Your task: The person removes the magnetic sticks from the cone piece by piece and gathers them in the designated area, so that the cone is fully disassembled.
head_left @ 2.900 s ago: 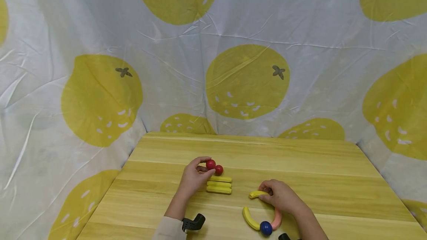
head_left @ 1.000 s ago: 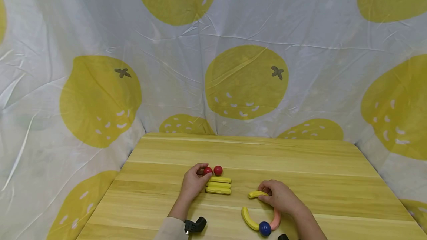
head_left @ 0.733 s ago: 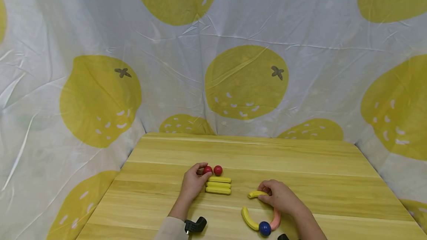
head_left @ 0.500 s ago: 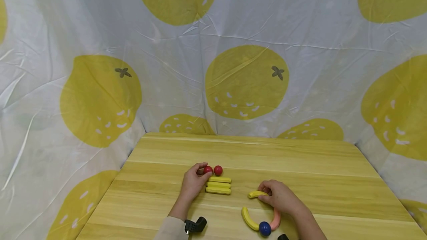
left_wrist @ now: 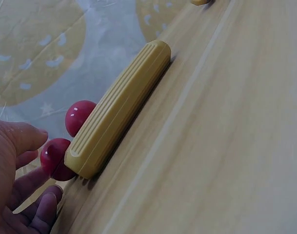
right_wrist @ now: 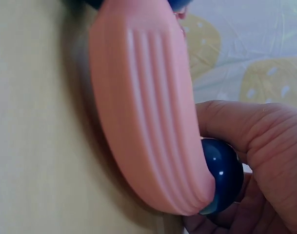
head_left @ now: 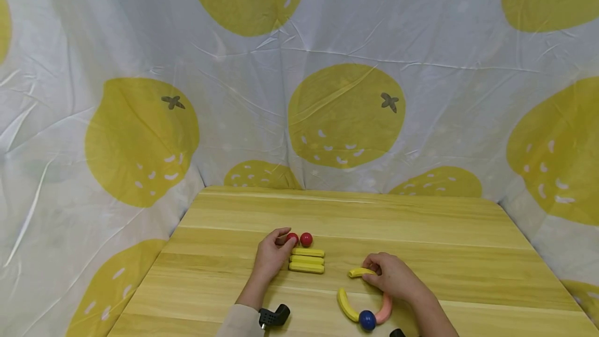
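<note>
In the head view, my left hand (head_left: 272, 255) curves round the left red ball (head_left: 292, 238), its thumb over the near side. A second red ball (head_left: 306, 239) sits beside it, behind three yellow straight bars (head_left: 306, 260). My right hand (head_left: 393, 275) holds a blue ball (right_wrist: 224, 175) between thumb and fingers in the right wrist view; in the head view the hand hides it. A yellow curved bar (head_left: 359, 272) reaches left from that hand. A pink curved bar (head_left: 385, 310) runs down to another blue ball (head_left: 367, 320), which joins a second yellow curved bar (head_left: 347, 306).
The pieces lie on a wooden table (head_left: 449, 243). A lemon-print cloth (head_left: 252, 108) hangs behind it and along both sides. A black wrist mount (head_left: 275, 316) sticks out from my left wrist near the front.
My left hand has brought its red ball down to the left, beside the other one. The near blue ball and its yellow curved bar have shifted slightly left. My right hand stays in place.
</note>
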Motion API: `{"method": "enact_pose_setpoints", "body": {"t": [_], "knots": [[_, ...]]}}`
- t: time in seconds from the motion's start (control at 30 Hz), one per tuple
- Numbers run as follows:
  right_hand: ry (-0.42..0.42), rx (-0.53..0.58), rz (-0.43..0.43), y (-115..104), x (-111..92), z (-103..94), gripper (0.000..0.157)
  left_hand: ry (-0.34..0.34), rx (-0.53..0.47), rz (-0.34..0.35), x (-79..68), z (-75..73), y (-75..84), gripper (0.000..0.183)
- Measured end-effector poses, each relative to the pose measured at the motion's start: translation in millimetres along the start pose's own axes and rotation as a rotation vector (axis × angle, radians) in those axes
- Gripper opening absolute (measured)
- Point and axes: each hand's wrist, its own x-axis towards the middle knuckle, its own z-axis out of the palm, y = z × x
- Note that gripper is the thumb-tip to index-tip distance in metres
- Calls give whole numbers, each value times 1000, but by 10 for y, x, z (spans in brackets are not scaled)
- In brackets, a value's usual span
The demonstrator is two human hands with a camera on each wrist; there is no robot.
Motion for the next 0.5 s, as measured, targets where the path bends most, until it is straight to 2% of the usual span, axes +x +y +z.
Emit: {"method": "enact_pose_setpoints", "body": {"t": [0.2, 0.37, 0.43, 0.5], "knots": [[28, -11, 17, -26, -17, -22, 8, 58, 9, 41, 16, -8, 25, 34], [67, -14, 133, -28, -35, -37, 11, 123, 63, 94, 1, 9, 163, 27], [77, -15, 181, -28, -36, -47, 13, 114, 88, 128, -27, 26, 263, 23], [87, -38, 216, -24, -35, -60, 13, 72, 115, 174, -70, 49, 374, 21]]}}
